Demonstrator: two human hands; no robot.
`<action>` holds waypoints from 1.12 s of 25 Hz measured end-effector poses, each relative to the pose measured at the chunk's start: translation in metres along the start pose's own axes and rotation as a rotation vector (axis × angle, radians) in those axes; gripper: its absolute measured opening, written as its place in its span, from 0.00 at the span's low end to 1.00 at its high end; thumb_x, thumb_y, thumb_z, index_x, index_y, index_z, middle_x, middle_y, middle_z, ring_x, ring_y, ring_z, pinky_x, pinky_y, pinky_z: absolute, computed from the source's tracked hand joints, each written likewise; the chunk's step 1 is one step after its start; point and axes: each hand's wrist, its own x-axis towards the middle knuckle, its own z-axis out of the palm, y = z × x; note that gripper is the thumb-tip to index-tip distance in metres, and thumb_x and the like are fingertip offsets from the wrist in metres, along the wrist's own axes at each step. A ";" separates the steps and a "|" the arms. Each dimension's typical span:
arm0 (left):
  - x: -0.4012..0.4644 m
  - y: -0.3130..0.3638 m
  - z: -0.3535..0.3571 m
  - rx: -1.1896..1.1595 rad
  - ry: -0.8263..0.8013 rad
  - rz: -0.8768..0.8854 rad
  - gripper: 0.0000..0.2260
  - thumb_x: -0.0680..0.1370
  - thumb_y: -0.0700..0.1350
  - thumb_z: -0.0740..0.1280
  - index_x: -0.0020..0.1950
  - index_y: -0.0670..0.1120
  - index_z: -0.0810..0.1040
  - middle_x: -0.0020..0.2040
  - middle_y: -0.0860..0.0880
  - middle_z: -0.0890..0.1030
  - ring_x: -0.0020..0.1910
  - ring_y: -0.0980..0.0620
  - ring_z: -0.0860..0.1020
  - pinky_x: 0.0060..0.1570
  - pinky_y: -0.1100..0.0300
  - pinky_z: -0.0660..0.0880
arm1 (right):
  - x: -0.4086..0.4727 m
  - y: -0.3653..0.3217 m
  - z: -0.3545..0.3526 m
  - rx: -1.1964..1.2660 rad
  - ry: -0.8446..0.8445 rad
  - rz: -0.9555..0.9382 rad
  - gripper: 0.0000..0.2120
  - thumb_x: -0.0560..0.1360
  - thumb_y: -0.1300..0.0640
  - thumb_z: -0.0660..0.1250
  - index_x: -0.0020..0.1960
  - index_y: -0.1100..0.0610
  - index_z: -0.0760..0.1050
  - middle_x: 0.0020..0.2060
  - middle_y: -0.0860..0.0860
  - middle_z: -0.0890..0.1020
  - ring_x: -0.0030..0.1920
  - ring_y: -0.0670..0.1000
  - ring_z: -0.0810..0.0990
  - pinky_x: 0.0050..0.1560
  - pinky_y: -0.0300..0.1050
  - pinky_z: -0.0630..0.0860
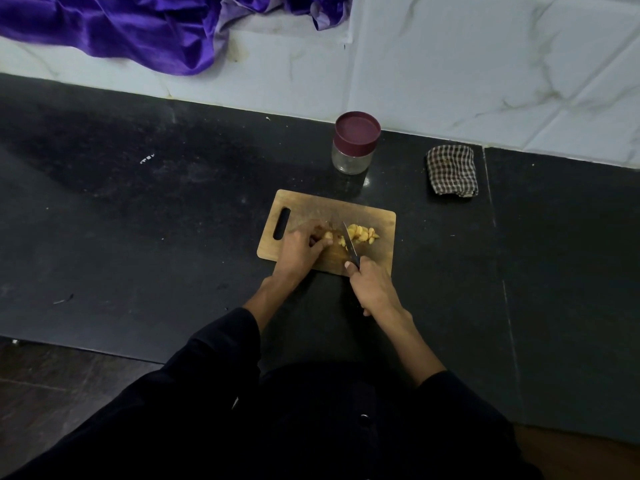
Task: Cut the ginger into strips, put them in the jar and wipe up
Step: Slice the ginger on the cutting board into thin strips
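On the cutting board (377,220) amid open worktop (138,237), the left hand (299,249) pinches ginger (328,235) while the right hand (372,287) grips the knife (349,242).

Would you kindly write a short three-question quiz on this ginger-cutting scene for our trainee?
1. True or false: the jar has its lid on.
2. Which hand grips the knife? A left, B right.
3. What lies right of the jar, by the wall?

Key: 1 true. 2 B: the right hand grips it, while the left hand holds the ginger on the cutting board. 3 The checked cloth.
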 end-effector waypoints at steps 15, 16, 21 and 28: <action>-0.008 0.002 0.014 0.117 0.070 0.018 0.11 0.75 0.40 0.69 0.57 0.42 0.77 0.48 0.46 0.79 0.43 0.50 0.77 0.46 0.54 0.77 | 0.000 -0.001 0.004 -0.010 -0.010 -0.018 0.11 0.84 0.46 0.56 0.56 0.54 0.68 0.44 0.51 0.75 0.39 0.53 0.81 0.30 0.46 0.81; -0.006 0.002 0.012 0.093 0.066 0.004 0.09 0.75 0.40 0.69 0.55 0.43 0.77 0.47 0.46 0.79 0.42 0.52 0.76 0.45 0.55 0.77 | -0.001 -0.002 0.003 -0.011 -0.012 -0.026 0.11 0.84 0.46 0.56 0.56 0.54 0.69 0.44 0.52 0.75 0.39 0.53 0.82 0.30 0.47 0.82; -0.003 -0.002 0.010 0.068 0.049 0.006 0.09 0.75 0.38 0.68 0.55 0.42 0.81 0.51 0.45 0.79 0.47 0.50 0.78 0.51 0.54 0.77 | -0.001 -0.003 0.006 -0.037 -0.013 -0.060 0.12 0.84 0.47 0.55 0.56 0.55 0.70 0.43 0.51 0.76 0.38 0.54 0.82 0.34 0.51 0.83; -0.001 0.004 0.006 0.097 0.035 -0.041 0.13 0.78 0.38 0.65 0.62 0.42 0.79 0.57 0.43 0.78 0.53 0.49 0.77 0.51 0.68 0.68 | 0.002 -0.006 0.012 -0.061 0.008 -0.107 0.10 0.84 0.48 0.56 0.56 0.55 0.69 0.39 0.48 0.74 0.40 0.52 0.81 0.44 0.56 0.83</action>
